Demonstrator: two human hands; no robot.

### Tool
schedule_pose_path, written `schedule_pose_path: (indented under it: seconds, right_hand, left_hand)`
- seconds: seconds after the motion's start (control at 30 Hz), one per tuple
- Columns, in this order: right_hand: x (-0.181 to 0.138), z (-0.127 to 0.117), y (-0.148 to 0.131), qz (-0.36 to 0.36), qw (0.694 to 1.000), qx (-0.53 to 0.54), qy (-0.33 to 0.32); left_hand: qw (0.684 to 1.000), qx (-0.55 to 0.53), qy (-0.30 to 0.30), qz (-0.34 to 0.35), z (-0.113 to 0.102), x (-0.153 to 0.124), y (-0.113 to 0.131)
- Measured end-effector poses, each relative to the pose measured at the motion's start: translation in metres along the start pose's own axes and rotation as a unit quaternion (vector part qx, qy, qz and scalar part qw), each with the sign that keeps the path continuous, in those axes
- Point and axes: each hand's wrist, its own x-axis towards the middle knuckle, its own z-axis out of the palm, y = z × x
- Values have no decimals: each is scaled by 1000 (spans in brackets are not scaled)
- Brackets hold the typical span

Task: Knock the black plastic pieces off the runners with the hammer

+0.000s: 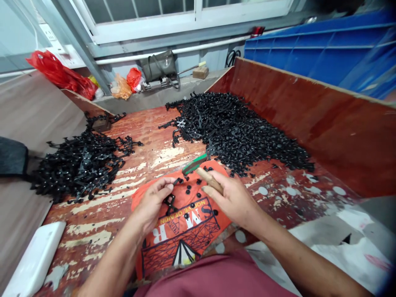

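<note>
My left hand [154, 201] is closed on a small black plastic frame piece [170, 203], holding it over an orange printed cloth [182, 231]. My right hand [230, 198] grips the wooden handle of a small tool [202, 170] whose green head points up and left. Several small black round parts [192, 190] lie loose on the cloth between my hands. A large heap of black plastic parts [235, 132] lies beyond my right hand. A second heap of black frame pieces [80, 163] lies at the left.
The worn red board table [148, 152] has a raised red wooden wall [309, 111] on the right. A white flat object [34, 260] lies at the near left edge. Blue crates [324, 49], a dark bag [159, 66] and red and orange plastic bags [62, 76] stand at the back.
</note>
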Motion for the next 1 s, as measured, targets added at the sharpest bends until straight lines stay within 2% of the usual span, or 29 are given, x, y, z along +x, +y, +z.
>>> schedule_pose_path:
  seconds: [0.07,0.17,0.3,0.37,0.47,0.57,0.67,0.7,0.77,0.87,0.93,1.0]
  right_hand:
    - [-1,1,-7,6,999,42,-26]
    - [-2,10,-17,15,998,36,-47]
    - [2,19,-20,25,999,15,-31]
    - [5,19,-16,23,999,36,-33]
    - [7,15,-7,28,997,73,-29]
    - [9,10,-2,36,994,91,-38]
    - [14,7,-1,41,986,137,-82]
    - [16,7,-1,38,982,158,-97]
    - [23,7,-2,25,975,192,-113]
    - [33,7,-2,4,973,202,-114]
    - [35,5,2,1,980,175,-90]
    - [33,0,10,5,992,118,-36]
  left_hand:
    - [997,-76,1,1,11,-4,7]
    - [989,-145,25,-1,29,-7,12]
    - [988,-155,23,5,39,-15,8]
    - [994,-106,-17,-3,36,-20,6]
    - [995,69,-70,-19,22,-27,7]
    - [963,252,-55,76,7,-34,17]
    - [928,336,-23,160,1,-38,26]
    - [926,337,-23,170,2,-39,26]
    - [943,284,-50,164,8,-37,21]
    - [983,131,-105,80,16,-28,9]
    - [994,66,-79,41,16,-18,3]
    - [998,49,-18,35,12,-7,1]
